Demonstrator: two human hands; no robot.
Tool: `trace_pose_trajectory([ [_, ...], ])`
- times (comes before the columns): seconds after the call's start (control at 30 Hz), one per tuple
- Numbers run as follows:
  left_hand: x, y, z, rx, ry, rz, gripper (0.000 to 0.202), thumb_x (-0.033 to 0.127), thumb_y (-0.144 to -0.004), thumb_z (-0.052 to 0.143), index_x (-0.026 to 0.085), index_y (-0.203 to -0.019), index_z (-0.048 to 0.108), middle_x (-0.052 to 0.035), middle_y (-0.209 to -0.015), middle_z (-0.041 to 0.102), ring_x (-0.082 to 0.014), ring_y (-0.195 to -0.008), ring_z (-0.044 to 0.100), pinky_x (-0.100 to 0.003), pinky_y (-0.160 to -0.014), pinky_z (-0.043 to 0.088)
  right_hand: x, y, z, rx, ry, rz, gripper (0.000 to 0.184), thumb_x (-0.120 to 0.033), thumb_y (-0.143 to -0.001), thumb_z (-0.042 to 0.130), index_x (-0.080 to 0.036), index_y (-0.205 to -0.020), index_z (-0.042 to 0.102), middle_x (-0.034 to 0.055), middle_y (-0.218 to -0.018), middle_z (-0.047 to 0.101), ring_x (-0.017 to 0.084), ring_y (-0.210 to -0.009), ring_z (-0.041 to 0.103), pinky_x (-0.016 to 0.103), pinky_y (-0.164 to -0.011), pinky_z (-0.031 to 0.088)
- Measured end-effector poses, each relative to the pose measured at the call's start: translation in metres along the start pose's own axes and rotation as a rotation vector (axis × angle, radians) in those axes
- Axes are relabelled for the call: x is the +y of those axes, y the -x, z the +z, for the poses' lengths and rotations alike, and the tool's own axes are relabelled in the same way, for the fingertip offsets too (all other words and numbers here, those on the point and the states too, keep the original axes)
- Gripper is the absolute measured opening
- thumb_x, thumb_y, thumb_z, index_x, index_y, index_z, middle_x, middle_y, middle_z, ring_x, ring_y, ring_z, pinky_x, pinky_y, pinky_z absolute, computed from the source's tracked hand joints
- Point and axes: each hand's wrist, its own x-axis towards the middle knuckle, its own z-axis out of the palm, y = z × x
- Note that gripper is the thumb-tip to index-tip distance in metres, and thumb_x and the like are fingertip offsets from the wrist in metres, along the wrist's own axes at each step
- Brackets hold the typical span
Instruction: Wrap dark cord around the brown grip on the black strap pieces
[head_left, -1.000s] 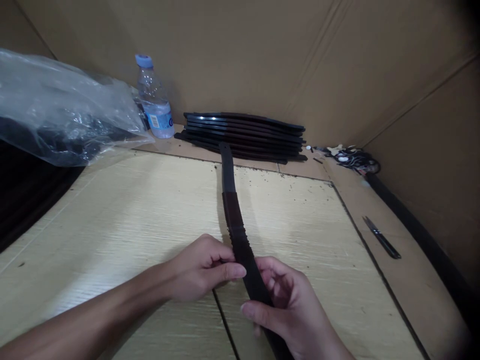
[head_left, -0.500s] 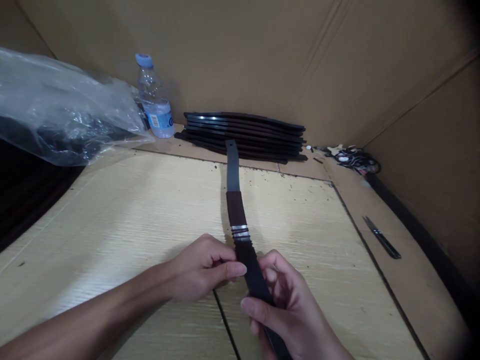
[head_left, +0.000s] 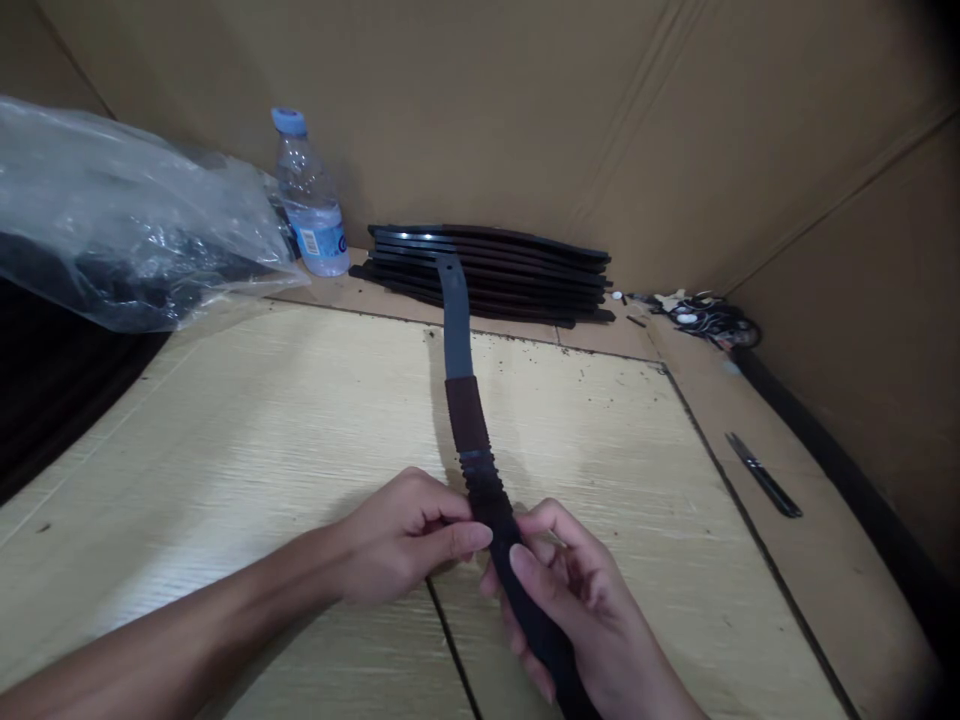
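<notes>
A long, curved flat dark strip (head_left: 457, 330) runs away from me over the table, its far end bare with a small hole in it. Around its middle sits a band of closely wound brown cord (head_left: 468, 415), with looser turns nearer me. My left hand (head_left: 420, 540) pinches at the strip's left edge, just below those turns; what lies between thumb and finger is hidden. From the right, my right hand (head_left: 577, 600) is closed round the nearer black part, thumb on top and fingers beneath.
Behind the strip lies a stack of similar dark strips (head_left: 517, 270) against the cardboard wall (head_left: 480, 110). A water bottle (head_left: 311, 200) and a clear plastic bag (head_left: 135, 220) stand back left. Thread snips (head_left: 763, 475) and a tangle of scraps (head_left: 709, 318) lie on the right.
The strip's far end has swung slightly left and away. My right thumb has shifted up along the strip. The pale gap between the cord turns is now mostly dark. My left hand has stayed put.
</notes>
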Motion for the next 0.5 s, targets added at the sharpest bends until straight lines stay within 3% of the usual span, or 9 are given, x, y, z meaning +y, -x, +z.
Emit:
trace_pose_trajectory([
  [0.2,-0.0031,0.0007,0.0001,0.014,0.004,0.019,0.039,0.041,-0.092,0.043,0.011,-0.084,0.067,-0.0011,-0.064,0.054,-0.0104,-0.057,0.045,-0.02,-0.051,0.033,-0.0009,-0.0009,-0.0006,0.041,-0.007,0.034,0.037,-0.053,-0.079,0.062,-0.02,-0.084,0.045,0.0011,-0.069,0.065,0.007,-0.041,0.051,0.013,-0.03,0.037],
  [0.5,-0.0008,0.0006,0.0007,0.013,0.013,-0.022,0.036,0.039,-0.092,0.045,0.012,-0.083,0.066,-0.0008,-0.067,0.055,-0.0097,-0.058,0.043,-0.021,-0.052,0.031,-0.0006,0.0012,-0.0011,0.069,-0.047,0.054,0.035,-0.051,-0.077,0.064,-0.019,-0.081,0.051,0.0014,-0.066,0.065,0.007,-0.038,0.049,0.015,-0.032,0.037],
])
